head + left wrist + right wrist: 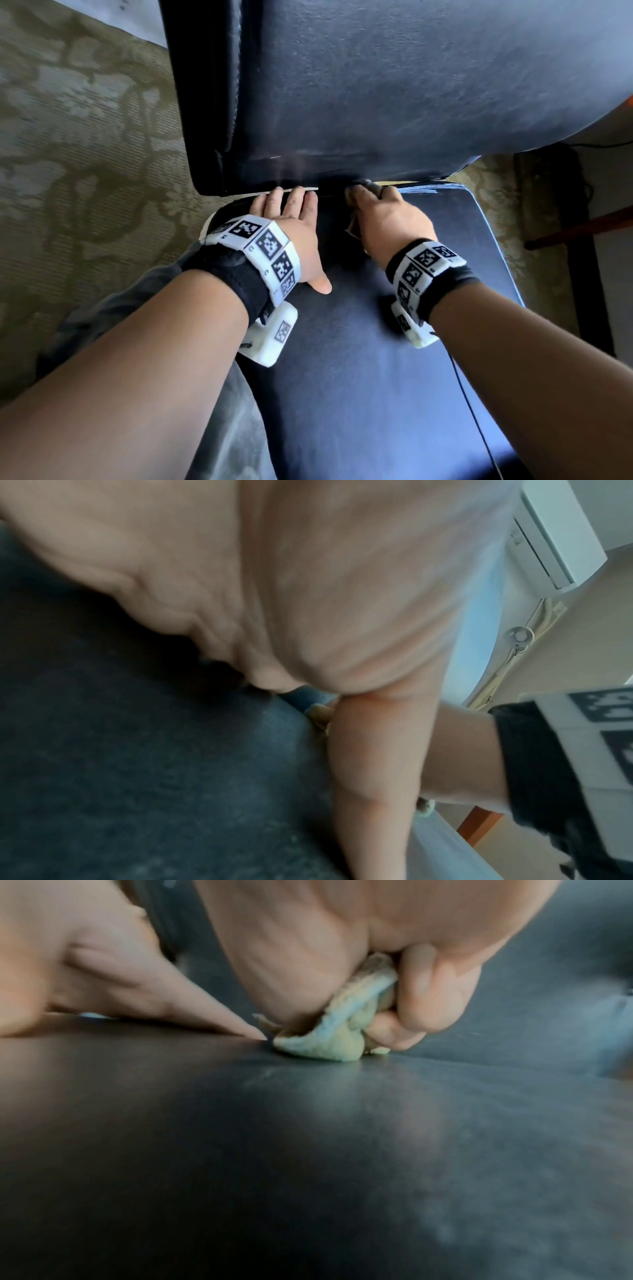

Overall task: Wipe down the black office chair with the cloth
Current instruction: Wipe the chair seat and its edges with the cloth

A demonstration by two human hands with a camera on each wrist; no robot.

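The black office chair fills the head view, its backrest (394, 85) above and its seat (376, 359) below. My right hand (383, 212) grips a bunched yellow-green cloth (329, 1037) and presses it onto the seat at the crease under the backrest. A bit of the cloth (371, 185) shows past my knuckles. My left hand (291, 219) lies flat on the seat just left of it, fingers straight and reaching into the same crease. In the right wrist view the left hand's thumb (192, 1010) points at the cloth.
Patterned olive carpet (85, 154) lies left of the chair and shows again at the right (496, 192). A dark furniture leg (579, 240) and a cable stand at the right. A thin black wire (479, 421) runs over the seat from my right wrist. My grey trouser leg (113, 308) is at the lower left.
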